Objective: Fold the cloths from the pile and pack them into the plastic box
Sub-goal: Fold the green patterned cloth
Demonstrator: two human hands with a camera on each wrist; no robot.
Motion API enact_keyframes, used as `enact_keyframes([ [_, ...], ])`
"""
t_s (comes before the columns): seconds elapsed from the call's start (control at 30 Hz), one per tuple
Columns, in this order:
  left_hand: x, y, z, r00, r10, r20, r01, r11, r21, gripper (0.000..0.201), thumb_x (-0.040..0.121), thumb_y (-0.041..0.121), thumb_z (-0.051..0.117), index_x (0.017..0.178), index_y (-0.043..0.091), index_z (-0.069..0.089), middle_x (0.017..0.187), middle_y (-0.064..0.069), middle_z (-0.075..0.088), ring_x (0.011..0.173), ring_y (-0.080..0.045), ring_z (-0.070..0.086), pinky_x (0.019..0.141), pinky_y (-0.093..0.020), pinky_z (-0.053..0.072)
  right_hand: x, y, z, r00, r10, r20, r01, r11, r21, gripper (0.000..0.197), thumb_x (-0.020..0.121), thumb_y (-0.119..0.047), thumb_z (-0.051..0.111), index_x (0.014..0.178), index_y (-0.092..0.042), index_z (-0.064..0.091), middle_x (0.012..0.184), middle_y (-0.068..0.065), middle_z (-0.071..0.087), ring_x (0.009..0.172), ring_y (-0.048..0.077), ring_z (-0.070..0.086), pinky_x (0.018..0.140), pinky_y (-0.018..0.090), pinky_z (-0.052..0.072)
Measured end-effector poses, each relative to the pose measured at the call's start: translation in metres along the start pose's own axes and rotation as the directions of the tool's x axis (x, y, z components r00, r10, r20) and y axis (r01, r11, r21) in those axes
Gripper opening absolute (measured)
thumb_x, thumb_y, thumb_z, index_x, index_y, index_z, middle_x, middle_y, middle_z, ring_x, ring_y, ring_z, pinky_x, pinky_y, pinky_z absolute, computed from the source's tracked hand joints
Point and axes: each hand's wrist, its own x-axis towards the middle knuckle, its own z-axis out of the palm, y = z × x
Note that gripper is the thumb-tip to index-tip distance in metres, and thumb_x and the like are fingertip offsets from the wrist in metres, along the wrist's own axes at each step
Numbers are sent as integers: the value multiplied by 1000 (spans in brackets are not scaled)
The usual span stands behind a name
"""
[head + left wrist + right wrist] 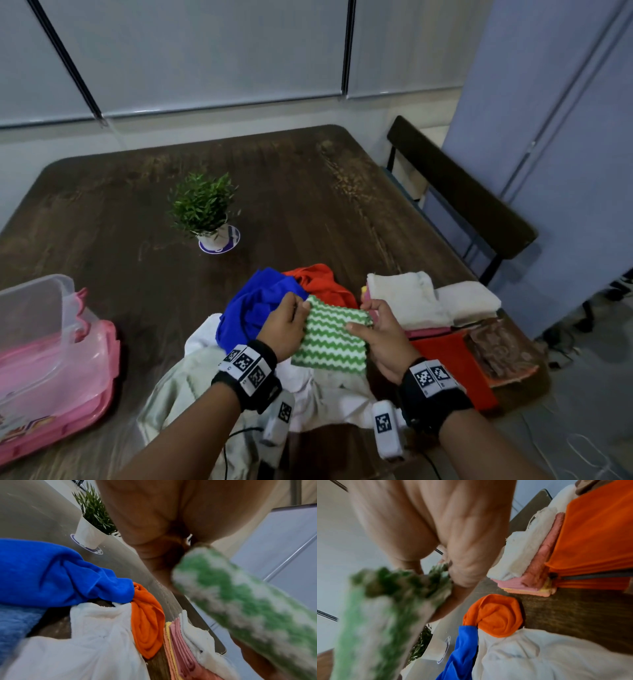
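A green and white zigzag cloth (334, 334) hangs in the air between both hands, above the pile. My left hand (286, 323) pinches its far left corner, and my right hand (376, 329) pinches its far right corner. The wrist views show the same cloth (240, 599) (373, 615) blurred and close. Below lie the pile's blue cloth (255, 308), crumpled orange cloth (318, 279) and white cloth (205, 339). The plastic box (44, 359), clear with pink trim, stands open at the table's left edge.
Folded cloths are stacked on the right: white towels (414, 298), pink ones, a flat orange cloth (445, 363) and a brown one (503, 346). A potted plant (205, 209) stands mid-table. A dark chair (462, 192) is beyond the right edge.
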Motion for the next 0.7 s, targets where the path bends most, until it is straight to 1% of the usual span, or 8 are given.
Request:
enact_keyframes([
  [0.1,4,10,19,1000,17,-23,-18,999,-49,11,99,29,51,90,25,46,60,2,52,52,-10,45,52,-26,37,-1,-11,-20,998,-55,-9,54,996,-72,33,76,-19,77,94,-34,54,141,14,54,127,36,55,102,60,47],
  [0.17,6,18,31,999,48,-6,-48,999,-25,10,100,22,48,92,28,45,60,3,52,50,-8,46,50,-25,37,-2,-18,-35,999,-42,3,42,993,-106,29,90,-10,68,95,-34,52,123,25,64,112,44,63,94,60,52],
  [0.27,9,31,49,994,89,62,-89,996,-4,27,98,4,37,93,29,47,71,-2,58,58,-9,52,55,-27,42,-1,-27,-58,999,-32,23,33,997,-74,20,97,-9,59,96,-28,55,105,26,70,94,40,69,84,53,54],
  [0.37,14,43,66,991,75,112,-76,997,6,42,89,-11,31,87,23,57,82,3,62,71,-9,57,67,-28,46,-1,-34,-83,996,0,92,1,1000,-9,5,90,-12,68,90,-16,65,95,15,70,90,28,65,80,38,53],
  [0.47,20,58,88,993,-13,121,22,997,-71,39,92,-10,36,84,18,62,73,7,59,60,-2,52,55,-15,40,-5,-38,-114,986,53,156,-49,998,-29,21,68,-19,85,84,-11,73,92,9,70,88,23,67,76,32,54],
  [0.53,24,67,105,981,-68,180,99,980,-170,25,94,-3,49,87,16,64,71,9,58,61,-3,53,55,-13,41,-6,-36,-138,984,57,167,-44,996,-83,26,65,-13,89,85,-7,73,98,8,72,89,21,69,75,32,55],
  [0.6,27,72,123,954,-55,296,123,969,-215,16,89,2,63,95,17,65,86,7,64,76,-7,61,68,-16,50,-7,-35,-161,991,59,123,-44,992,-119,16,77,6,76,89,-3,70,104,10,70,90,21,70,74,31,56],
  [0.7,29,73,149,882,32,471,29,992,-122,36,83,12,74,111,33,65,123,10,62,111,-6,60,97,-23,48,-6,-33,-197,996,52,70,-34,968,-247,22,86,14,64,95,-5,70,113,13,68,99,22,68,81,36,57],
])
